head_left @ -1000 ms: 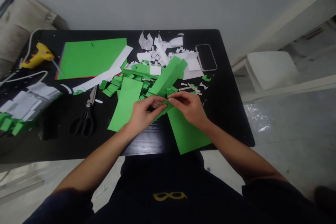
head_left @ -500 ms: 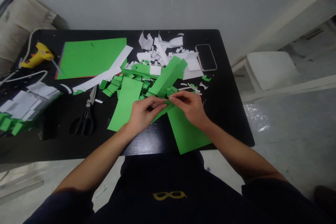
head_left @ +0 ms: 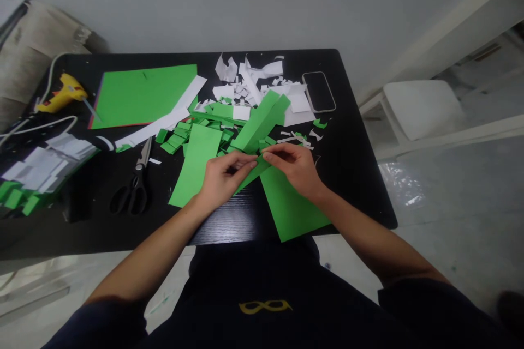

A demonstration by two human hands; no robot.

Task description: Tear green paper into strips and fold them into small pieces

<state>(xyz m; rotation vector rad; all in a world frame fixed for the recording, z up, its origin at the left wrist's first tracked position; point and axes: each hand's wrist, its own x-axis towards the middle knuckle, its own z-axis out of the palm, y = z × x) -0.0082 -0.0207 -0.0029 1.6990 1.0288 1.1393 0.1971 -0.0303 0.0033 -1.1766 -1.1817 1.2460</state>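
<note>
Both hands meet over the middle of the black table (head_left: 360,174). My left hand (head_left: 223,177) and my right hand (head_left: 292,166) each pinch an end of a narrow green paper strip (head_left: 250,172), fingers closed on it. The strip slants down to the left between them. Under my right hand lies a larger green paper piece (head_left: 289,210) that overhangs the table's near edge. Another green rectangle (head_left: 196,163) lies just left of my left hand. Behind the hands sits a heap of green and white paper scraps (head_left: 245,112).
Black-handled scissors (head_left: 134,182) lie to the left. A full green sheet (head_left: 143,95) sits at the back left, with a yellow glue gun (head_left: 61,92) and its cord beyond. A phone (head_left: 319,91) lies at the back right. A white stool (head_left: 421,106) stands right of the table.
The hands keep hold of the strip and shift only slightly. The view has tilted a little, so everything sits slightly lower in the picture.
</note>
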